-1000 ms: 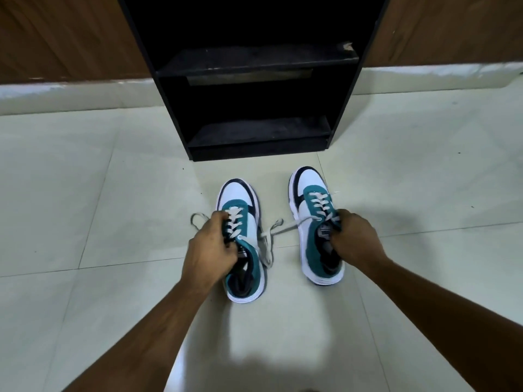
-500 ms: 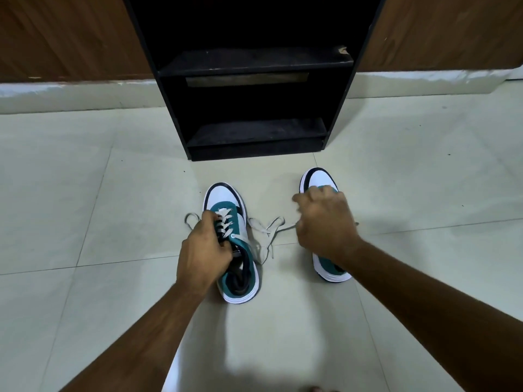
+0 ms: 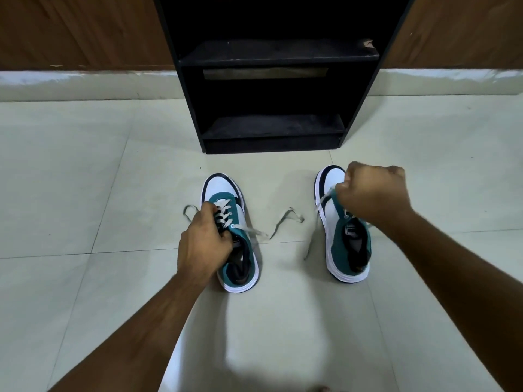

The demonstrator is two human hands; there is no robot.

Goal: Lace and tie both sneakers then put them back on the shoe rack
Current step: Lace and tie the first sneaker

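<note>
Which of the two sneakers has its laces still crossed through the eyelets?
The left sneaker, under the left hand: white lace crosses its tongue. The right sneaker shows none; the right hand holds its lace.

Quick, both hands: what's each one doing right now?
Left hand: closed, gripping the laces of the left sneaker.
Right hand: closed in a fist, pinching a lace of the right sneaker.

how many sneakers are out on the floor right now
2. The left sneaker sits on the tile under the left hand; the right sneaker stands apart from it, its laces gripped by the right hand. None show on the shoe rack.
</note>
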